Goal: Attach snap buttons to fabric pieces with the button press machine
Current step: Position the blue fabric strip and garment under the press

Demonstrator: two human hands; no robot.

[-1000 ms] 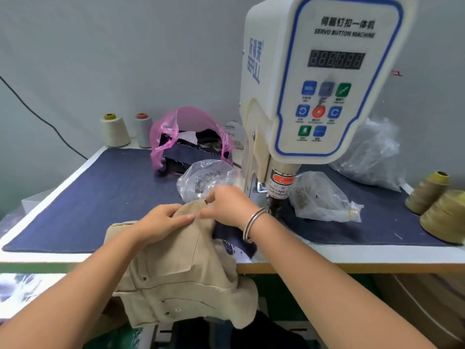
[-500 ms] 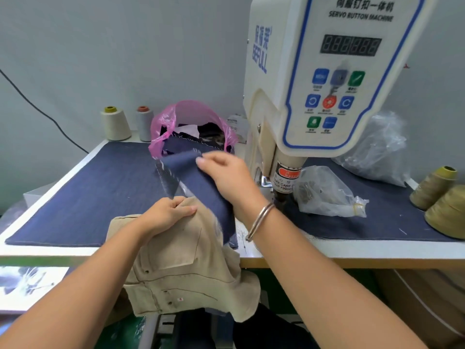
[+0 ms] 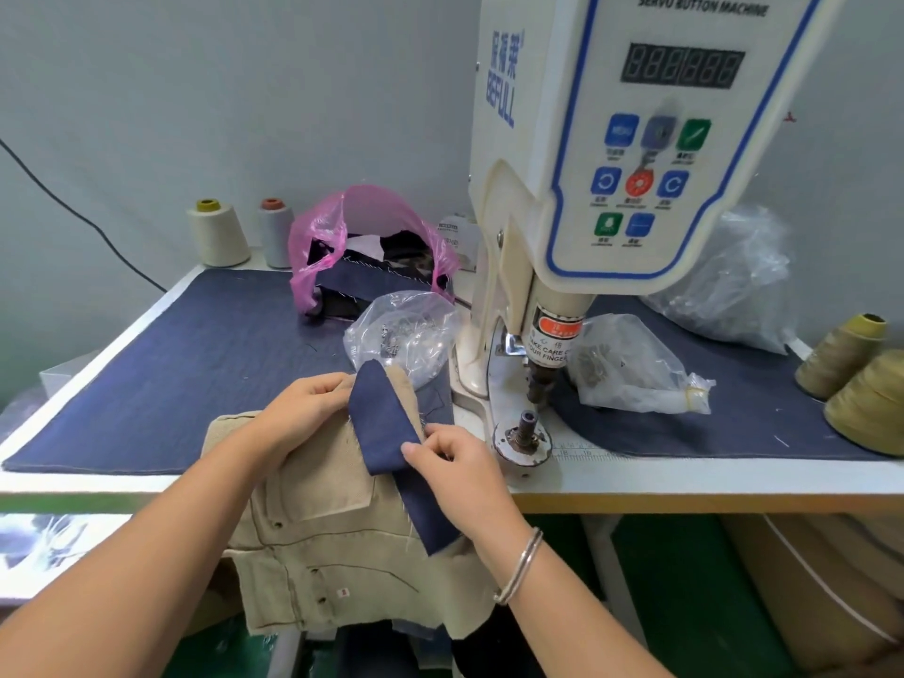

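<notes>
A narrow navy fabric strip [image 3: 386, 423] lies folded over the edge of a beige garment [image 3: 313, 530] that hangs off the table's front. My left hand [image 3: 303, 408] grips the beige garment's upper edge beside the strip. My right hand [image 3: 455, 467] pinches the strip's lower fold between thumb and fingers. Just right of my hands is the button press machine's [image 3: 611, 163] lower die [image 3: 526, 430], with the punch [image 3: 540, 384] above it. Two clear bags of metal snap parts, the left bag [image 3: 406, 330] and the right bag [image 3: 631, 369], flank the machine.
A navy cloth mat [image 3: 195, 364] covers the white table. A pink plastic bag [image 3: 372, 242] of fabric pieces stands at the back. Thread cones sit at the back left [image 3: 217, 232] and the right edge [image 3: 851, 354]. A crumpled clear bag [image 3: 734, 286] lies behind the machine.
My right hand lifted the navy strip, then brought it down and laid it folded over the beige garment's edge. My left hand stayed on the garment.
</notes>
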